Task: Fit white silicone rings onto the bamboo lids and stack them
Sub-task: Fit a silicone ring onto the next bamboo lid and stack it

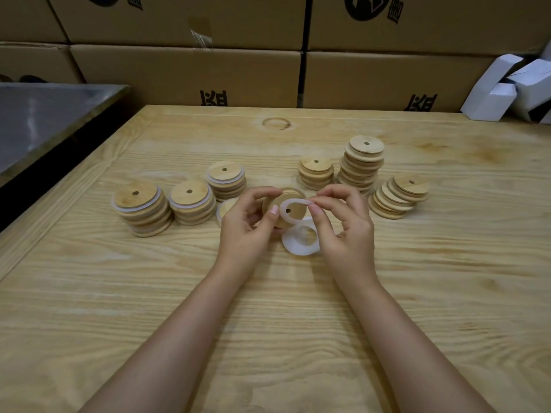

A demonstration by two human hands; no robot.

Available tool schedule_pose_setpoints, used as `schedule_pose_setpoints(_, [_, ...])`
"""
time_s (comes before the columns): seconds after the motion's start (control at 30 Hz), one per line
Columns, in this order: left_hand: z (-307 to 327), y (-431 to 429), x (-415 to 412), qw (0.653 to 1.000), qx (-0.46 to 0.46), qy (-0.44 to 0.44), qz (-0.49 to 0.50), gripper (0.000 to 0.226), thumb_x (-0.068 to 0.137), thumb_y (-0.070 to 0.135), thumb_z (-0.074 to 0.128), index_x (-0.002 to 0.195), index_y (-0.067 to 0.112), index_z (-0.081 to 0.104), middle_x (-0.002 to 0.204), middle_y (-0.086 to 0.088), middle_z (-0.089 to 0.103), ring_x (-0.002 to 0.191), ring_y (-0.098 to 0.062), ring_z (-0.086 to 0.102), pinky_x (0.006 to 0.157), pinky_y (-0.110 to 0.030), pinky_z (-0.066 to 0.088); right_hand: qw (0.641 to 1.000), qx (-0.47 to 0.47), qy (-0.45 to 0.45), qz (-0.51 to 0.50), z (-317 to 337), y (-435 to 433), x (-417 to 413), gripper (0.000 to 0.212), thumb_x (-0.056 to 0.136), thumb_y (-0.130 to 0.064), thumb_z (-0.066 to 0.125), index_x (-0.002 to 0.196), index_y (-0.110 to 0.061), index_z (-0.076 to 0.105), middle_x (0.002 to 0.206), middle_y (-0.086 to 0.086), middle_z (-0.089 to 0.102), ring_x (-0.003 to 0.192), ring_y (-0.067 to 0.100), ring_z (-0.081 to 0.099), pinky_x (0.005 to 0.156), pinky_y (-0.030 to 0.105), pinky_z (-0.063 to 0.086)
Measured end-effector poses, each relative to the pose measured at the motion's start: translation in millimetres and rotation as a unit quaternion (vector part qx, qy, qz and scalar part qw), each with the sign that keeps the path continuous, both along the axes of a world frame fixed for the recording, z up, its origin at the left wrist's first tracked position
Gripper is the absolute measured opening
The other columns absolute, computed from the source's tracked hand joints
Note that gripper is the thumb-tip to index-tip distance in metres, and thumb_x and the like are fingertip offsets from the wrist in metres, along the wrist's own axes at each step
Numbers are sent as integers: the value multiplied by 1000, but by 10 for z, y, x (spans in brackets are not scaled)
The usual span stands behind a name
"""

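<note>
Two hands meet above the middle of a pale wooden table (268,323), with bare forearms running in from the bottom edge. Just nearer than the grip and touching the right hand lies a small heap of loose rings (293,249); how many it holds cannot be told.

The left hand (247,225) curls its fingers round a bamboo lid (299,212), tilted toward the camera, with the thumb on the lid's face. Its far rim and lower edge are hidden by fingers. The right hand (346,231) pinches a white silicone ring (285,219) between thumb and forefinger and holds it against the lid's face, over the small centre hole.

Left of the grip stand three ringed stacks (192,201), with white edges showing between the lids. One more ringed lid (225,207) is half hidden behind the left hand. Right of the grip and a little beyond it are three plain stacks (362,165); the nearest leans over.

Farther back, a round stain (276,123) marks the wood. Beyond the table rise cardboard boxes (185,73) with black printed characters, cut off by the table edge and unreadable, and round black logos cropped at the top. White cartons (492,99) sit far right, and a grey metal surface (44,114) far left.
</note>
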State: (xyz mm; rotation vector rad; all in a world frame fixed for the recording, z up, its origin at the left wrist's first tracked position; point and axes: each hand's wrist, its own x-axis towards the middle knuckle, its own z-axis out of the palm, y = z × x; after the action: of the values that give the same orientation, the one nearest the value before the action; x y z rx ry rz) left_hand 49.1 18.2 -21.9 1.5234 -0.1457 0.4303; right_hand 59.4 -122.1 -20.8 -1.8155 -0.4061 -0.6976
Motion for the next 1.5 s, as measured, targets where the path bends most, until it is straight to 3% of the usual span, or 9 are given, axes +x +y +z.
schedule_pose_setpoints(0.13, [1,-3,-26,1000,15,-19,-10,16,90,8,55,97,19,63,91,-6,65,83,-13,67,63,-33,58,996,59,62,38,32,-17,2,19,83,-6,68,94,-21,71,106,0,52,103,11,52,93,22,41])
schedule_pose_setpoints(0.3, [-26,-35,-20,996,84,-30,30,15,79,24,67,91,34,63,83,11,68,76,-10,67,62,-42,58,988,97,92,72,56,0,-6,20,79,-3,71,92,-18,72,100,2,58,94,-2,55,86,15,44])
schedule_pose_setpoints(0.63, [-103,-42,33,990,122,-49,56,12,83,31,62,78,35,51,72,19,61,66,-2,59,54,-16,44,988,99,102,55,48,-2,15,19,80,-3,71,81,-22,69,93,-1,65,94,7,61,77,21,46])
schedule_pose_setpoints(0.77, [-109,-23,30,991,113,-57,44,11,81,41,57,81,31,52,75,18,63,68,-3,60,58,-35,49,984,126,109,70,45,-3,23,20,82,0,68,81,-20,69,94,0,67,94,8,64,78,24,51])
schedule_pose_setpoints(0.87, [-125,-6,34,990,120,-63,48,7,85,30,57,81,31,51,74,17,64,67,-5,61,60,-41,50,982,134,115,73,49,-11,22,21,82,1,67,79,-20,69,92,-1,69,92,7,65,77,20,51])
schedule_pose_setpoints(1.0, [-149,3,43,986,137,-72,55,11,86,23,56,80,29,49,76,23,64,70,2,62,64,-20,48,983,132,108,68,50,-9,17,21,82,1,67,78,-19,69,90,-4,69,90,5,65,74,17,50])
schedule_pose_setpoints(1.17, [-152,9,36,984,144,-76,65,14,85,22,57,79,31,48,78,24,64,74,4,63,65,-16,48,984,127,109,65,50,-9,21,20,82,2,66,79,-18,69,89,-4,68,89,5,65,74,16,50])
schedule_pose_setpoints(1.37, [-124,-8,30,986,122,-48,102,20,82,22,60,74,39,53,80,22,65,79,-2,65,69,-34,52,986,112,109,57,54,-29,28,18,81,0,68,79,-18,70,89,-4,70,89,6,65,78,17,49])
schedule_pose_setpoints(1.5, [-102,-18,21,991,82,-29,99,21,81,17,64,73,35,56,81,14,68,85,-10,67,75,-29,53,986,109,112,59,50,-28,33,22,81,-2,68,77,-24,69,88,-7,70,89,6,65,79,18,50])
